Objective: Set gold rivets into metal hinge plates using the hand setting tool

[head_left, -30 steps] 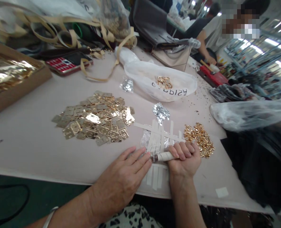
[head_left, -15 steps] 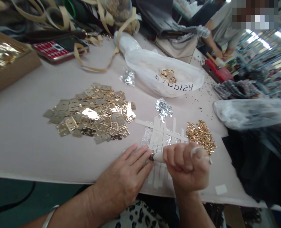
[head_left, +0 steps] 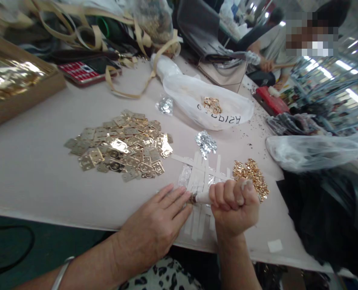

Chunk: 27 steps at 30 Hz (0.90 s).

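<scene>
My left hand (head_left: 157, 221) lies flat, fingers stretched out, its fingertips beside a small metal piece (head_left: 191, 198) on the taped patch. My right hand (head_left: 235, 205) is wrapped round a white-handled tool (head_left: 202, 197), whose dark tip meets that small piece. Strips of pale tape (head_left: 197, 177) cross over clear plastic under and behind the tool. A heap of gold metal plates (head_left: 124, 145) spreads to the left. Behind the tape is a pile of silver discs (head_left: 205, 143). Small gold parts (head_left: 253, 177) are heaped to the right, partly behind my right hand.
A white plastic bag (head_left: 194, 92) holding gold parts lies further back, near a small silver packet (head_left: 165, 105). A cardboard box (head_left: 30, 94) and a red-patterned phone-like object (head_left: 79, 73) are at the left. At the back right, a person holds a wooden handle (head_left: 284, 65) near a red block (head_left: 271, 100).
The camera view has shifted slightly. Both hands keep nearly the same pose at the tape. The other person's hand has risen with the wooden-handled tool.
</scene>
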{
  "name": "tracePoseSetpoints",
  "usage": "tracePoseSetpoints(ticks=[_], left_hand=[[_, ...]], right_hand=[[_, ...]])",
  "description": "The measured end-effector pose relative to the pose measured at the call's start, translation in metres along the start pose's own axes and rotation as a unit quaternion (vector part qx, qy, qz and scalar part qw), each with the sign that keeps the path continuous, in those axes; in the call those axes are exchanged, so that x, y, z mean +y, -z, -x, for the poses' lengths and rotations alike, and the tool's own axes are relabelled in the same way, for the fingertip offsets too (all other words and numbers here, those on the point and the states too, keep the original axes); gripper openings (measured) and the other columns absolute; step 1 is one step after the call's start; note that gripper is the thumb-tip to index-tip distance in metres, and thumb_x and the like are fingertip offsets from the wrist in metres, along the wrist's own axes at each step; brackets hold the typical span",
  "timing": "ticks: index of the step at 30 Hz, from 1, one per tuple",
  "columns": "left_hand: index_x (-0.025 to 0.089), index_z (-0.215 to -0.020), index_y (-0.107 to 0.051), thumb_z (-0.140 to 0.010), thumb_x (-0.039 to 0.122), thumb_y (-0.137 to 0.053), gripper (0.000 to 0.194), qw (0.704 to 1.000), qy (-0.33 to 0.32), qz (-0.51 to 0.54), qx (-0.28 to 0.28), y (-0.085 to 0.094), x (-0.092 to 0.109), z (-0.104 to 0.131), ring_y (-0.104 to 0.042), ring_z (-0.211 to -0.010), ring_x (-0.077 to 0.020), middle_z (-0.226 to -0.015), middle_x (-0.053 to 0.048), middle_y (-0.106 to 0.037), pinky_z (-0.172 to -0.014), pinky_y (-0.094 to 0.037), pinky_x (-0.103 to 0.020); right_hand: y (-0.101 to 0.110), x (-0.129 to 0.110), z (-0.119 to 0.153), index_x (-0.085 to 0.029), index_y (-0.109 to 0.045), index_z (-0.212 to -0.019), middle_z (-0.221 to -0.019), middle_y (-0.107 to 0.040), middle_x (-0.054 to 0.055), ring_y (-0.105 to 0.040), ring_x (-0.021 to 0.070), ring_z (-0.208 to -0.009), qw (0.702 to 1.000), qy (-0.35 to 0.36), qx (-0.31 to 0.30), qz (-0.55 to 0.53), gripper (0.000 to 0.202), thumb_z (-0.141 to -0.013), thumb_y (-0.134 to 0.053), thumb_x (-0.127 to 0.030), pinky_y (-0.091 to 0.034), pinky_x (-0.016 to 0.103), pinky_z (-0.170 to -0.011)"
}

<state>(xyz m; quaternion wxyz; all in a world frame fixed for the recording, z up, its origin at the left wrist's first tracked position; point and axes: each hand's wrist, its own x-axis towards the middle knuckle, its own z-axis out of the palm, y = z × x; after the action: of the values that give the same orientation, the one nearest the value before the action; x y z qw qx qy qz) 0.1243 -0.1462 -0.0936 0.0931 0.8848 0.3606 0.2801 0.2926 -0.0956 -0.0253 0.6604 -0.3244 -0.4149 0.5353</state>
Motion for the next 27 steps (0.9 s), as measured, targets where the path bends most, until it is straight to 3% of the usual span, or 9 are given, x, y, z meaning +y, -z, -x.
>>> tracePoseSetpoints(ticks=[4,9,14,17,21,27], left_hand=[[0.015,-0.127,-0.061,-0.097,0.021,-0.048,0.033,1.0,0.003,0.014,0.008,0.0,0.0,0.0,-0.048,-0.136,-0.0268,-0.14,-0.012,-0.059,-0.121,-0.031,-0.047],[0.014,-0.129,-0.059,-0.098,0.021,-0.046,0.034,0.999,0.009,0.031,-0.004,0.002,0.0,-0.001,-0.048,-0.136,-0.0275,-0.141,-0.014,-0.057,-0.12,-0.035,-0.05],[0.014,-0.107,-0.065,-0.094,0.009,-0.042,0.026,0.998,0.031,0.04,0.028,0.007,0.001,-0.003,-0.047,-0.138,-0.0267,-0.139,-0.013,-0.059,-0.119,-0.038,-0.048],[0.014,-0.102,-0.064,-0.093,0.008,-0.044,0.022,0.996,0.032,0.05,0.061,0.011,0.003,-0.004,-0.05,-0.135,-0.0253,-0.13,-0.011,-0.064,-0.119,-0.039,-0.047],[0.014,-0.108,-0.061,-0.091,0.006,-0.045,0.025,0.994,0.033,0.061,0.079,0.015,0.002,-0.005,-0.055,-0.128,-0.0239,-0.123,-0.01,-0.066,-0.118,-0.04,-0.047],[0.014,-0.123,-0.056,-0.092,0.002,-0.042,0.036,0.999,-0.034,0.01,-0.009,0.017,-0.011,-0.026,-0.05,-0.133,-0.0272,-0.128,-0.009,-0.065,-0.11,-0.044,-0.049]], right_hand=[[-0.014,0.003,0.01,-0.021,-0.033,-0.057,-0.046,-0.025,-0.008,-0.024,0.0073,-0.037,0.996,0.021,-0.048,0.068,0.042,-0.096,-0.047,-0.024,-0.024,0.024,-0.039],[-0.017,0.005,0.021,-0.021,-0.042,-0.058,-0.051,-0.037,-0.005,-0.037,0.0096,-0.045,0.975,0.043,-0.077,0.202,0.04,-0.094,-0.057,-0.027,-0.034,0.027,-0.046],[-0.025,-0.014,0.008,-0.021,-0.034,-0.055,-0.046,-0.027,-0.008,-0.029,0.0071,-0.039,0.992,0.074,-0.044,0.093,0.043,-0.096,-0.048,-0.02,-0.028,0.024,-0.041],[-0.028,-0.011,0.009,-0.021,-0.036,-0.054,-0.046,-0.029,-0.008,-0.031,0.0069,-0.039,0.99,0.098,-0.038,0.091,0.042,-0.092,-0.053,-0.019,-0.028,0.024,-0.041],[-0.022,0.007,0.015,-0.02,-0.041,-0.054,-0.047,-0.033,-0.007,-0.032,0.007,-0.04,0.993,0.025,-0.037,0.107,0.043,-0.094,-0.056,-0.022,-0.027,0.023,-0.039],[-0.009,-0.017,0.017,-0.02,-0.038,-0.055,-0.044,-0.029,-0.009,-0.026,0.0061,-0.036,0.998,0.045,-0.029,0.027,0.043,-0.095,-0.052,-0.023,-0.025,0.02,-0.037]])
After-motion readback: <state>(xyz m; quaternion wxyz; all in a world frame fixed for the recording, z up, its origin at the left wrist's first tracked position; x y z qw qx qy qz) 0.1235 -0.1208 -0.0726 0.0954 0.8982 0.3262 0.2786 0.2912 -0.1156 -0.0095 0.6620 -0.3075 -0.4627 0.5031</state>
